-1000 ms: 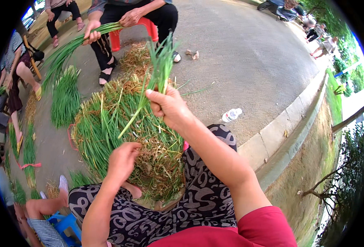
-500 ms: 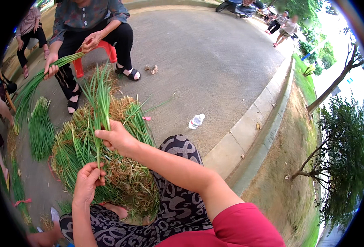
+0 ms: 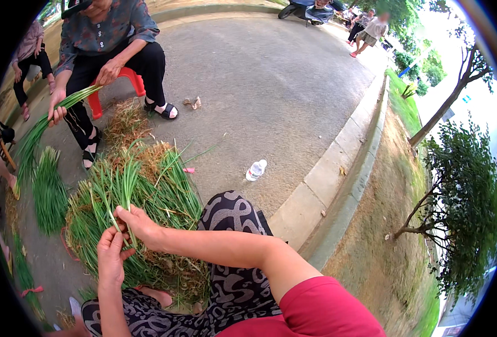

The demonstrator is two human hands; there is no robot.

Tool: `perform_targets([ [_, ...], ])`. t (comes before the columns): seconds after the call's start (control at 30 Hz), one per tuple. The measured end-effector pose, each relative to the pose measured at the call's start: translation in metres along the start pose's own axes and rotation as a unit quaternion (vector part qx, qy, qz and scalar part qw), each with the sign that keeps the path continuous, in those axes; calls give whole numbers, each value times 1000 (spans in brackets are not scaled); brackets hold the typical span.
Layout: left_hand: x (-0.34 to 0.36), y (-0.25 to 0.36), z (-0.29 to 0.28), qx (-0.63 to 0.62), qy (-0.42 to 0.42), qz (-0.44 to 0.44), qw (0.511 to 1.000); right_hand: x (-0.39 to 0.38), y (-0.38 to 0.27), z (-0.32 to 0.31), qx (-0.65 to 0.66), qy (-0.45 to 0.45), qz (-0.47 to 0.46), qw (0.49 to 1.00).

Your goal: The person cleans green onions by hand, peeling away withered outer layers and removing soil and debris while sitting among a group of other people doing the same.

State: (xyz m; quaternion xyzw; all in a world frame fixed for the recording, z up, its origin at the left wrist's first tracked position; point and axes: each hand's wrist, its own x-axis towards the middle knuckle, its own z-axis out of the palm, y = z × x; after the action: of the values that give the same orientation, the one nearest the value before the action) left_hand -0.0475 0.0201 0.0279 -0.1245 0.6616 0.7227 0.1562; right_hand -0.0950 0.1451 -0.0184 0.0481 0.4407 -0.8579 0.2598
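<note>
My right hand (image 3: 143, 229) is closed around a small bunch of green chives (image 3: 127, 185), leaves pointing away from me and pale stem ends toward me. Close against it, my left hand (image 3: 111, 259) pinches at the pale lower stems, thumb and fingertips together. Both hands are above a big heap of chives (image 3: 175, 194) mixed with dry brown leaf scraps (image 3: 172, 261), between my patterned trouser legs. Which stalks each hand grips is partly hidden by the fingers.
Across the heap a person (image 3: 99, 42) on a red stool (image 3: 131, 78) holds a long bunch of chives (image 3: 40, 123). Another bunch (image 3: 49, 194) lies on the pavement at left. A clear bottle (image 3: 256, 170) stands right of the heap, before a kerb (image 3: 347, 196).
My right hand has come down and left with its bunch, meeting the left hand at the stem ends. The view has shifted slightly. The person opposite still holds their bunch.
</note>
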Motion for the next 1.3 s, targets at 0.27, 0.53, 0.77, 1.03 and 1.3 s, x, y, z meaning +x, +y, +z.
perform_targets([
  [0.27, -4, 8, 13, 8, -49, -14, 999, -9, -2, 4, -2, -13, -31, 999],
  [0.53, 0, -2, -3, -81, -13, -38, 996, -5, -12, 8, 29, -36, -46, 998],
  [0.77, 14, -2, 7, -348, 83, -88, 930, -7, -25, 27, 122, -22, -91, 988],
  [1.03, 16, 5, 14, -384, 80, -32, 919, -10, -12, 32, 106, -34, -76, 991],
  [1.3, 15, 23, -24, -225, -136, -35, 964, -30, -29, 34, -9, -97, 14, 995],
])
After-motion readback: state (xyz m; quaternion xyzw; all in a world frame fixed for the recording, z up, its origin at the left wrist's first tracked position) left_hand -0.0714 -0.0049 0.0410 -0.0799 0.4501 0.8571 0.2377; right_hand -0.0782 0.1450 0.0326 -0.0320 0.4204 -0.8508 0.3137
